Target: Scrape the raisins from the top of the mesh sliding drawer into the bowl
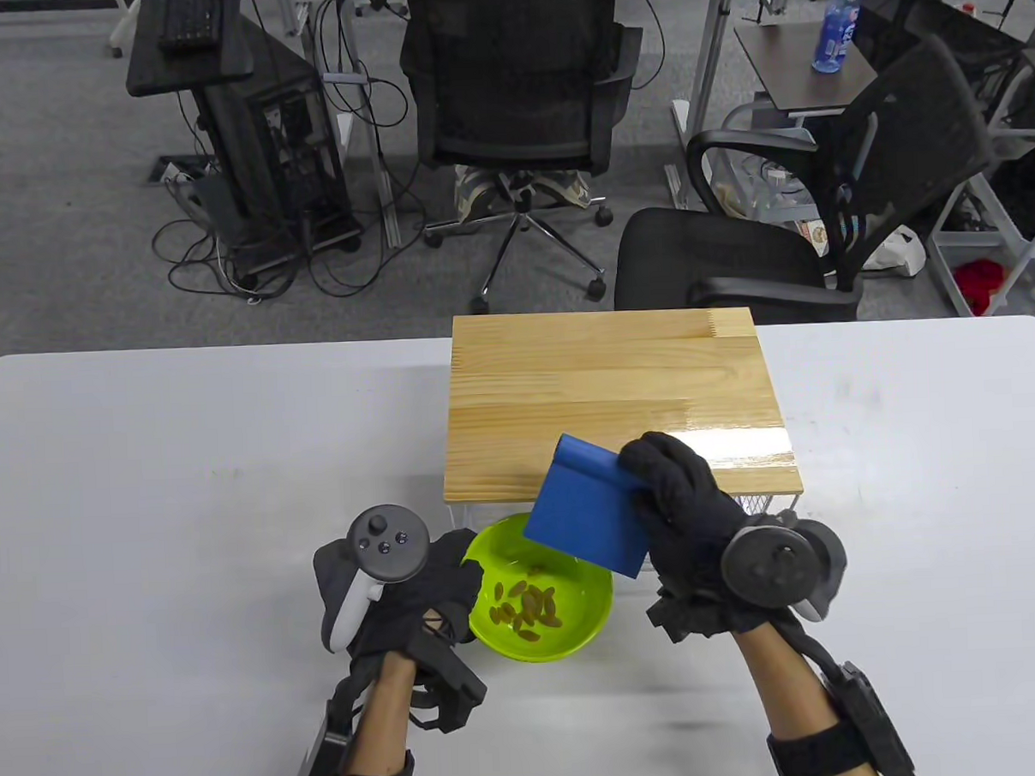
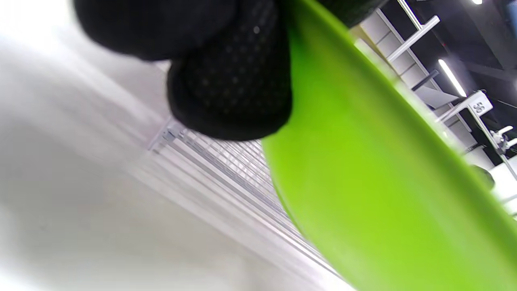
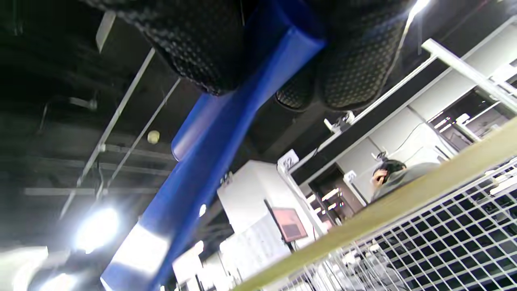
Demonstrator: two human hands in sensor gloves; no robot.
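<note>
A lime-green bowl (image 1: 570, 613) sits on the white table just in front of the drawer unit, with several brown raisins (image 1: 527, 609) inside. My left hand (image 1: 424, 593) holds the bowl at its left rim; in the left wrist view a gloved finger (image 2: 230, 81) lies against the green bowl wall (image 2: 363, 194). My right hand (image 1: 685, 501) grips a blue scraper (image 1: 587, 509), tilted, its lower edge over the bowl's far rim. The wooden top (image 1: 612, 401) of the mesh drawer unit shows no raisins. The scraper (image 3: 210, 153) and the white mesh (image 3: 444, 242) also appear in the right wrist view.
The white table (image 1: 145, 507) stretches to either side of the drawer unit. Beyond the far edge stand two black office chairs (image 1: 513, 79), a computer stand with cables (image 1: 250, 160) and a water bottle (image 1: 836, 23) on a side table.
</note>
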